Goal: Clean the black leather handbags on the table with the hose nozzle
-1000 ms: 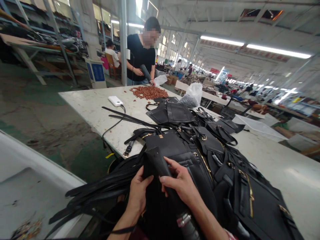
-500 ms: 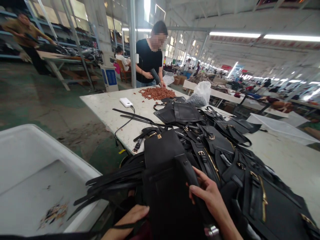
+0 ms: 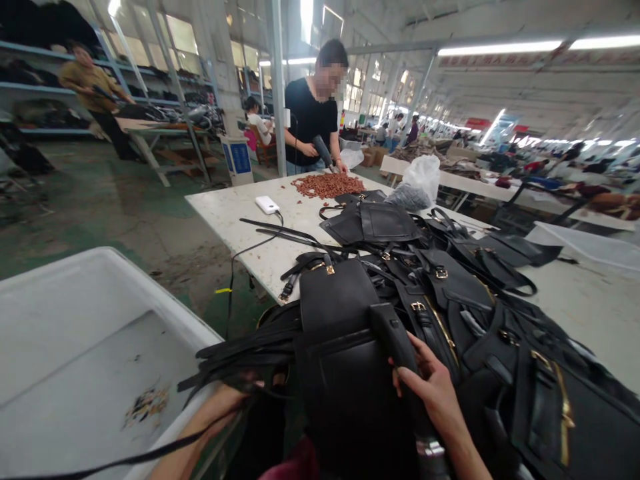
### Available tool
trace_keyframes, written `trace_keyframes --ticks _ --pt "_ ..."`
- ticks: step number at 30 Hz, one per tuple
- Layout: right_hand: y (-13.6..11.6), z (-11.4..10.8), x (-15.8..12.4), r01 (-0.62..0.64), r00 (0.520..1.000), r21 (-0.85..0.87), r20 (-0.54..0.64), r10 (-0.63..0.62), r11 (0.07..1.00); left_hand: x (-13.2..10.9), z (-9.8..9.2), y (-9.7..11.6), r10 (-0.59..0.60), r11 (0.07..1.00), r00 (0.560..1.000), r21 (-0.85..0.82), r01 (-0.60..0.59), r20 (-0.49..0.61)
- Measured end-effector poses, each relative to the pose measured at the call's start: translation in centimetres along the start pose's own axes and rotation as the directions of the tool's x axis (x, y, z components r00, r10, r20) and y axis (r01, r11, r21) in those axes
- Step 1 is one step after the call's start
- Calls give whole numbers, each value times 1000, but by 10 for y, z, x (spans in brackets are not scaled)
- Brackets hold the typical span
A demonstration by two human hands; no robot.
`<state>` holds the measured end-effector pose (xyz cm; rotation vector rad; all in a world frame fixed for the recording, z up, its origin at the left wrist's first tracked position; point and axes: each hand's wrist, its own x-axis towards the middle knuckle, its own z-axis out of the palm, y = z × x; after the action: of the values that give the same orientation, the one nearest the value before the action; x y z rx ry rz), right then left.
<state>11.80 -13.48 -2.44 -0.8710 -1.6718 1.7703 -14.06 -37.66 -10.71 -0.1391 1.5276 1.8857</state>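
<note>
Gripping a black handheld tool (image 3: 397, 337) beside a black bag (image 3: 340, 400)

From the head view, the black bag lies before the person, between the two hands. At its right edge, the right hand (image 3: 425, 383) is curled around the tool, thumb against fingers; the metal collar sits lower down the same side. Left of the bag, the left hand (image 3: 237, 395) is blurred and partly covered by black straps (image 3: 250, 340); whether it is closed, or holds anything, I cannot tell. Further left of the bag stands a white bin (image 3: 65, 307). To the bag's right, more black bags (image 3: 500, 360) are heaped on the surface (image 3: 225, 220). Beyond the bag are a white device (image 3: 267, 205), brown pieces (image 3: 327, 185) and a co-worker (image 3: 310, 110).
</note>
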Motion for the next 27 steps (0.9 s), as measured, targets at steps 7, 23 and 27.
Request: trace_keyframes --ticks 7,23,27 --pt "3 -2 1 -23 1000 7 -16 23 1000 37 23 15 12 960 999 -279 -1 38" --pt "6 -2 2 -64 998 2 -11 64 998 59 97 66 47 998 949 34 -60 311" --pt "6 -1 2 -56 998 5 -17 56 998 41 88 35 24 999 973 17 -29 231"
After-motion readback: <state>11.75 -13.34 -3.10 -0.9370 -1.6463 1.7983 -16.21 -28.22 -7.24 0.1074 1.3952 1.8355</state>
